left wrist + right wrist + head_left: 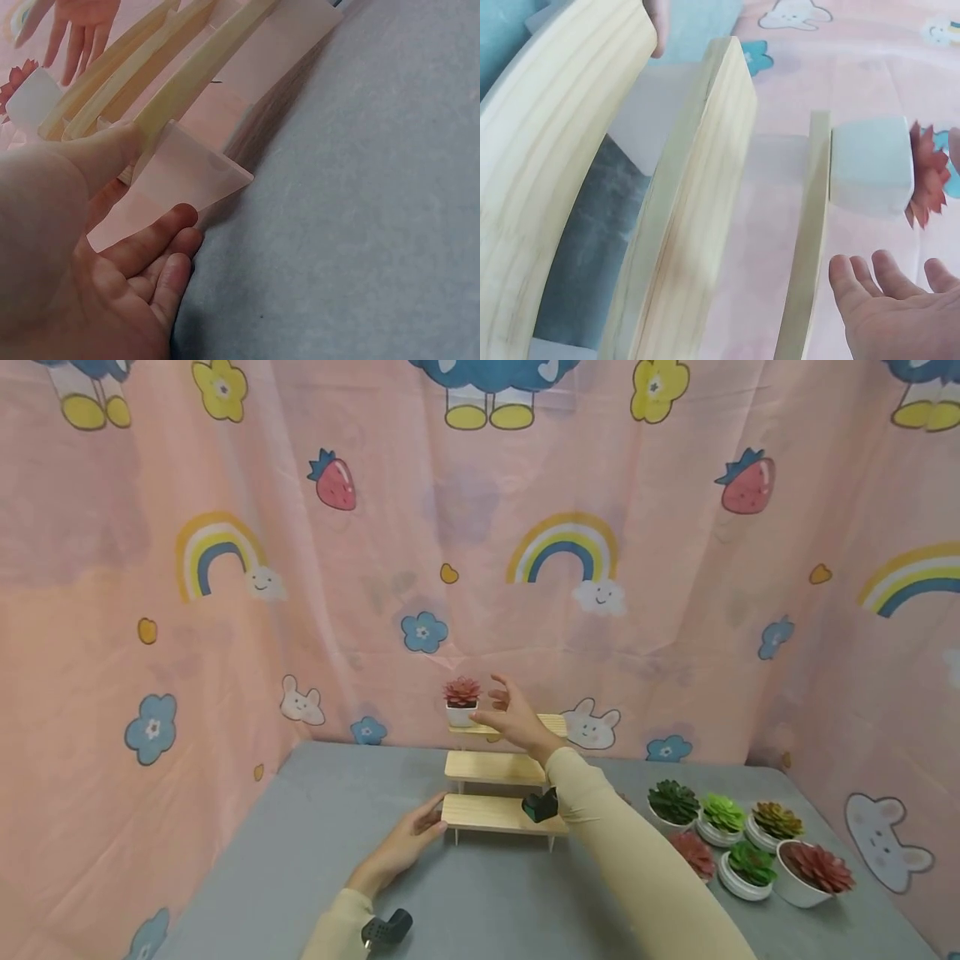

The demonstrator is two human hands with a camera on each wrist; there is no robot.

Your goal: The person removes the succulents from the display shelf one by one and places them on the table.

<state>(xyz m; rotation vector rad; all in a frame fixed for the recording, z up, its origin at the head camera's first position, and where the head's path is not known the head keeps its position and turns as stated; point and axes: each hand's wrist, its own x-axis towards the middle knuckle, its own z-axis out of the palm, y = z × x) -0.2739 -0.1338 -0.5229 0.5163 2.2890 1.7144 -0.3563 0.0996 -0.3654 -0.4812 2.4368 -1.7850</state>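
Observation:
A three-tier stand with pale wooden boards (491, 767) and translucent side supports (191, 169) stands on the grey table. At its left end my left hand (405, 842) grips the lowest tier, thumb on the board's end and fingers bent against the side support. A red succulent in a white square pot (461, 715) sits upright at the left end of the top board. Just right of the pot is my right hand (517, 718), its fingers spread and holding nothing. In the right wrist view, a gap shows between the right fingertips (841, 270) and the white pot (870, 166).
Several potted succulents cluster on the right of the table, among them a dark green one (673, 802), a bright green one (723, 814) and a red one (813, 872). A pink patterned curtain (480, 543) hangs behind and beside the grey table (300, 852).

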